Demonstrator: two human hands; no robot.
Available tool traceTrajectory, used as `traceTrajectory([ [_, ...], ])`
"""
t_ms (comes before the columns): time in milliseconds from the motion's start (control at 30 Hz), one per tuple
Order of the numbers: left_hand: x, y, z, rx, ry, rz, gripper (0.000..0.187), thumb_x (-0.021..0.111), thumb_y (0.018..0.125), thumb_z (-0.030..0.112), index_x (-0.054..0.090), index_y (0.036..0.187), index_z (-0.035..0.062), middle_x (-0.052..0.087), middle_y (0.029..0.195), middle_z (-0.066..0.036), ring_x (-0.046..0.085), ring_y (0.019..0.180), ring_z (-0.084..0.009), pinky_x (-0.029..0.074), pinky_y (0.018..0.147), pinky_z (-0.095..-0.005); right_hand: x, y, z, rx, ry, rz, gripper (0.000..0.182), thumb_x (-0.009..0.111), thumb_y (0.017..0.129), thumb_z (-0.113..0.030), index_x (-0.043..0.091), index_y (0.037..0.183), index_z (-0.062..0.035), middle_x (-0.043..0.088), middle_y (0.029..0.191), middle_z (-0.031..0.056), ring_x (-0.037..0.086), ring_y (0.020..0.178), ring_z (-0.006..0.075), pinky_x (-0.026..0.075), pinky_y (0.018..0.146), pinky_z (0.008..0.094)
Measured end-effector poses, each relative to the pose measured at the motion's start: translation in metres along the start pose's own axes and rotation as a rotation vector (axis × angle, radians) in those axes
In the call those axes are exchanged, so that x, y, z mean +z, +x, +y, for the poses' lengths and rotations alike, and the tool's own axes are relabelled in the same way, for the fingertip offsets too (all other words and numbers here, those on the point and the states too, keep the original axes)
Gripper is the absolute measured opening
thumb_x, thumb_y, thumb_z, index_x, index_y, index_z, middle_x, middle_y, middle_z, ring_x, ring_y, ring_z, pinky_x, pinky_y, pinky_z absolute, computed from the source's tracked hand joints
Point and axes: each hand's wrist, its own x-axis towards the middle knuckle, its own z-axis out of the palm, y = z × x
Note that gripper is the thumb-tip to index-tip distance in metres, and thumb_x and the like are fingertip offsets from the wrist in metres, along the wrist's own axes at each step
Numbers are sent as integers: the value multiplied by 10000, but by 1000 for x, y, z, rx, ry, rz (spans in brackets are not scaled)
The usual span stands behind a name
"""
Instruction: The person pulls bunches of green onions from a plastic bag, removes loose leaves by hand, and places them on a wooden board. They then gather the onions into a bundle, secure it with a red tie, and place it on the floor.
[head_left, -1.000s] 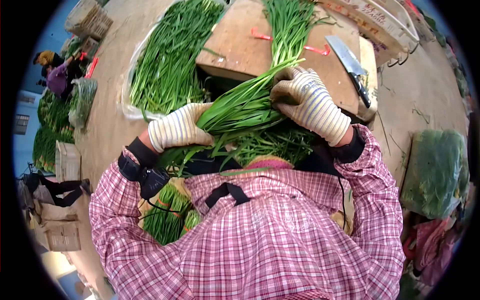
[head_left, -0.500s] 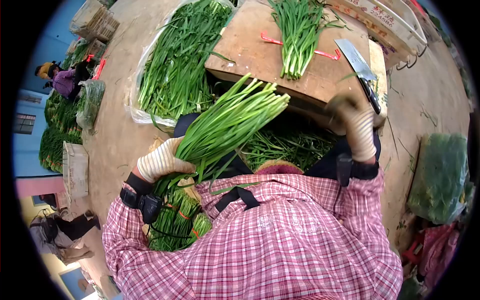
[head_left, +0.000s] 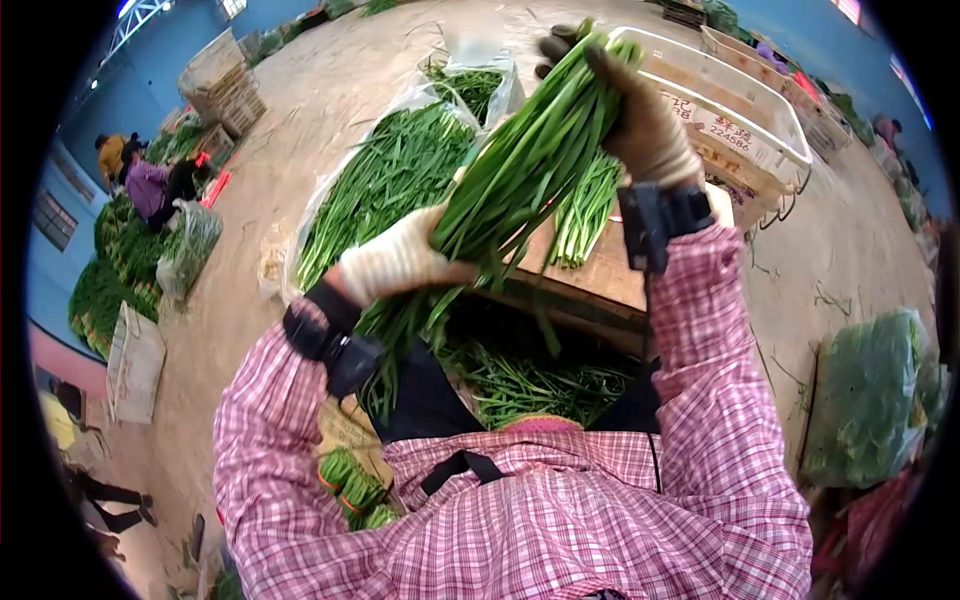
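Holding bunch of green chives (head_left: 520, 170) raised above table (head_left: 590, 275), both gloved hands engaged. Left hand (head_left: 400, 262) grip closed round lower stalks, at 7 o'clock of bunch. Right hand (head_left: 640, 125) grip closed over upper end, at 1 o'clock. Bunch tilted, tips up-right. Second small bundle (head_left: 585, 215) lying on table beneath. Loose chive heap in plastic sheet (head_left: 385, 185) at 9 o'clock. White crate (head_left: 740, 120) at 2 o'clock. Bagged greens (head_left: 870, 400) on floor at 4 o'clock.
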Motion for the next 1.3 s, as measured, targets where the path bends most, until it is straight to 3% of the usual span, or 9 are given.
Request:
traceTrajectory([
  [233,-29,-12,-55,13,34,-163,1019,810,744,143,158,1525,78,388,1478,-146,415,1311,-252,363,1087,-363,36,44,-2,113,143,191,152,653,882,-181,633,914,-34,677,869,112,676,787,259,581,720,418],
  [433,-75,-84,-32,-173,-53,-70,470,632,908,393,629,1217,38,682,1095,-109,651,962,-181,528,815,-301,70,66,-9,10,-294,109,134,614,906,-98,623,949,29,664,798,115,673,730,208,579,646,307],
  [533,-52,-73,-12,121,-299,-345,810,490,860,699,615,1187,-32,667,1107,-167,658,924,-241,511,788,-294,76,72,-10,-72,-393,47,126,596,920,-79,628,972,31,677,826,102,670,721,172,572,639,276],
  [667,-25,-6,30,417,-471,-428,1111,233,741,883,415,1337,-37,531,1245,-241,570,1067,-295,440,875,-349,122,63,-53,-494,-517,-185,153,605,923,-148,628,962,-2,655,782,88,658,696,152,566,608,260],
  [733,-30,30,51,562,-865,-574,1209,196,708,918,170,1435,-48,311,1429,-273,403,1271,-380,294,1062,-467,157,49,-51,-1349,-1861,183,174,639,886,-181,631,983,-37,641,786,67,652,680,142,558,595,249],
  [800,-34,47,58,650,-1157,-737,1315,222,659,950,45,1480,-63,218,1508,-301,288,1390,-414,210,1167,-502,167,17,-104,-587,-1522,-232,206,674,836,-197,629,993,-71,646,853,60,651,733,138,562,631,266],
  [1067,80,45,-46,324,-1210,310,1101,352,742,852,265,1430,-3,420,1361,-228,438,1305,-302,494,1001,-367,50,-95,77,-403,-1410,-240,511,807,644,-271,661,1132,-306,530,1328,95,410,1300,389,303,1047,588],
  [1200,141,62,-131,131,-1491,153,1017,423,746,818,331,1445,86,443,1420,-132,466,1277,-275,446,1027,-427,39,-180,97,173,-1508,-347,743,701,675,-77,479,1376,-186,374,1462,148,388,1327,378,341,1071,482],
  [1300,153,55,-151,61,-1595,-38,836,589,770,665,482,1332,54,607,1230,-94,581,1135,-250,472,997,-417,43,-210,103,555,-466,364,687,629,809,-94,365,1440,-33,424,1434,202,428,1312,253,418,1016,341],
])
